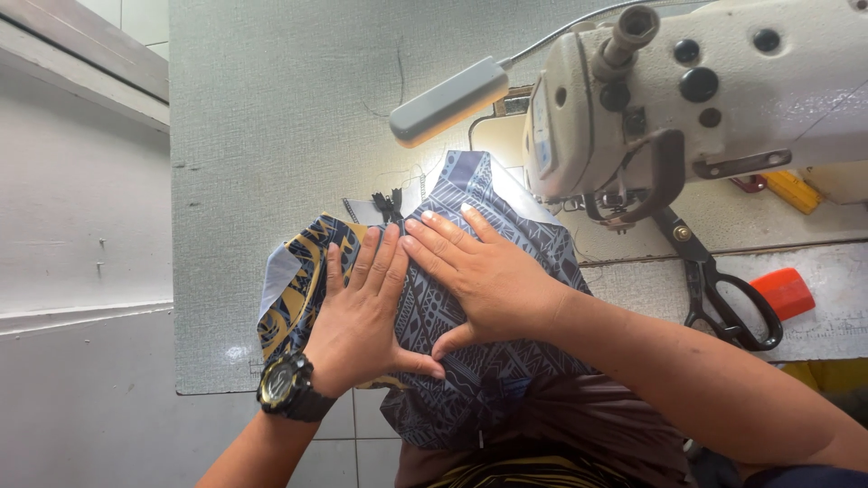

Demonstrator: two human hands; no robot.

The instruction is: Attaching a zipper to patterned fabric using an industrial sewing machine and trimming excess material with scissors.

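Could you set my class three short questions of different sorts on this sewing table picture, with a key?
1. True or false: both hands lie flat on the patterned fabric.
2. Which tool lies on the table right of the right hand? A) black scissors B) a hammer C) a ruler
3. What is worn on the wrist of the left hand?

Key:
1. True; the fingers are spread, gripping nothing.
2. A, the black scissors, below the sewing machine.
3. A black wristwatch.
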